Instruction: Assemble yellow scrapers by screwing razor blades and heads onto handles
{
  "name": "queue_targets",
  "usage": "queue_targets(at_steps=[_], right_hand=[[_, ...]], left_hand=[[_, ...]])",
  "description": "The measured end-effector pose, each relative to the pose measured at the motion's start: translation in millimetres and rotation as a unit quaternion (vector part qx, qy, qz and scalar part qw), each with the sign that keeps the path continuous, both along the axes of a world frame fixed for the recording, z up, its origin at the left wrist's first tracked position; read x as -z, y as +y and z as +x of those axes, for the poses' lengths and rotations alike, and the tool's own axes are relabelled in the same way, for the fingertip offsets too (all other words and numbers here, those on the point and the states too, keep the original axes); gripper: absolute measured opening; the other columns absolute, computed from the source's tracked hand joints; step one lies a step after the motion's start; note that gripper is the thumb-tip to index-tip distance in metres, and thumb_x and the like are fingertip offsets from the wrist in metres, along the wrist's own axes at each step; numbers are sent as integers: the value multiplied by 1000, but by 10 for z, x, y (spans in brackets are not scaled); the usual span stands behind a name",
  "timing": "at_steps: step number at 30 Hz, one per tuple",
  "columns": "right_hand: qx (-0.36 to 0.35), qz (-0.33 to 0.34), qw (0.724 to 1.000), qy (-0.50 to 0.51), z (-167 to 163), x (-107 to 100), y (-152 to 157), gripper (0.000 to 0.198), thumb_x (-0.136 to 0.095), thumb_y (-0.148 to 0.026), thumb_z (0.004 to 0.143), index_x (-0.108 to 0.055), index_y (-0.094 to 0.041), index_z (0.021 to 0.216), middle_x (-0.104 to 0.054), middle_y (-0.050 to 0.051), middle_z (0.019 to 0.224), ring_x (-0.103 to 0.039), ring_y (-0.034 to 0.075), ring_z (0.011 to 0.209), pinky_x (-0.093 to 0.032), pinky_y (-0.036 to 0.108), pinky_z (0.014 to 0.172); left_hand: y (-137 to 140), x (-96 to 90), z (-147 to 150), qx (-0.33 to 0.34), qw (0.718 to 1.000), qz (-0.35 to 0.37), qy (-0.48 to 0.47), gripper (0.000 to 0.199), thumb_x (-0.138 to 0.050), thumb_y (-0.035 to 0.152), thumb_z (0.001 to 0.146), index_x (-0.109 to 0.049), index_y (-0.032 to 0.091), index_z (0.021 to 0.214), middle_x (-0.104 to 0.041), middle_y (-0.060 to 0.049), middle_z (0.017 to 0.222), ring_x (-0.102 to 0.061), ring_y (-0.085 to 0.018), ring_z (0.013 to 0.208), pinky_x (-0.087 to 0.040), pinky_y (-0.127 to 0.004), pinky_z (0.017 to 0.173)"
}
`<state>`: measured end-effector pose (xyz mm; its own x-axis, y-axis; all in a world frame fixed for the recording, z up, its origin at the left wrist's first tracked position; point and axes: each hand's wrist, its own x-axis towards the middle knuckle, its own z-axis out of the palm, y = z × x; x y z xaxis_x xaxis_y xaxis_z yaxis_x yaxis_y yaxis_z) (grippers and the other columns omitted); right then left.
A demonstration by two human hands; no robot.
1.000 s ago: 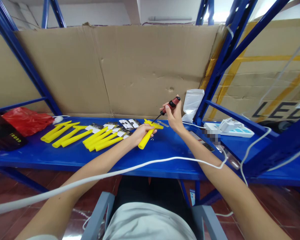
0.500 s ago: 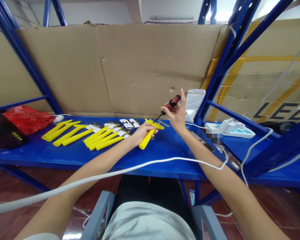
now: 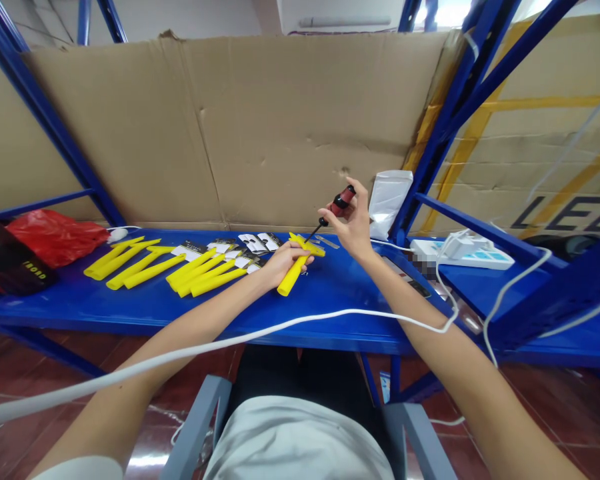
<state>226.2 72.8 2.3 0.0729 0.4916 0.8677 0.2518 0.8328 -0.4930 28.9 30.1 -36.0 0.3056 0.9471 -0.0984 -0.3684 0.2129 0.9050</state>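
Note:
My left hand (image 3: 281, 264) is closed around a yellow plastic scraper (image 3: 292, 277), its round handle end toward me and its wide head pointing away. In my right hand (image 3: 356, 227) is a screwdriver (image 3: 343, 199) with a red and black handle, held between thumb and fingers. The dark shaft slants down to the left, and its tip meets the scraper's head. Just behind the head, a thin metal strip (image 3: 329, 242) lies on the blue table. Several more yellow scrapers (image 3: 155, 272) rest in a row to the left.
Black-and-white cards (image 3: 253, 244) lie behind the scrapers. A red plastic bag (image 3: 55, 233) and a black bag (image 3: 15, 267) are at the left. At the right are a white pouch (image 3: 390, 200), a phone (image 3: 407, 277) and a power strip (image 3: 485, 257). A white cable (image 3: 280, 327) crosses above my forearms.
The screwdriver handle and the fingers of my right hand have shifted slightly left. My left hand still grips the scraper; the whole view has tilted a little.

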Motion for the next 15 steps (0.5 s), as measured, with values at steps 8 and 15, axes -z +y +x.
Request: queue_targets(at_steps=[8, 15], right_hand=[[-61, -45, 997, -16, -34, 25, -14, 100, -67, -82, 94, -20, -41, 173, -72, 12, 135, -79, 32, 110, -69, 62, 102], [-15, -6, 1000, 16, 14, -2, 4, 99, -77, -75, 92, -27, -39, 170, -75, 11, 122, -79, 35, 109, -65, 69, 102]], left_hand=[[30, 2, -10, -23, 1000, 2, 4, 37, -75, 0, 83, -50, 22, 99, -73, -7, 92, -74, -17, 71, -51, -21, 54], [11, -42, -15, -23, 1000, 5, -4, 41, -77, 0, 83, -48, 23, 101, -73, -5, 91, -74, -16, 71, -49, -20, 56]])
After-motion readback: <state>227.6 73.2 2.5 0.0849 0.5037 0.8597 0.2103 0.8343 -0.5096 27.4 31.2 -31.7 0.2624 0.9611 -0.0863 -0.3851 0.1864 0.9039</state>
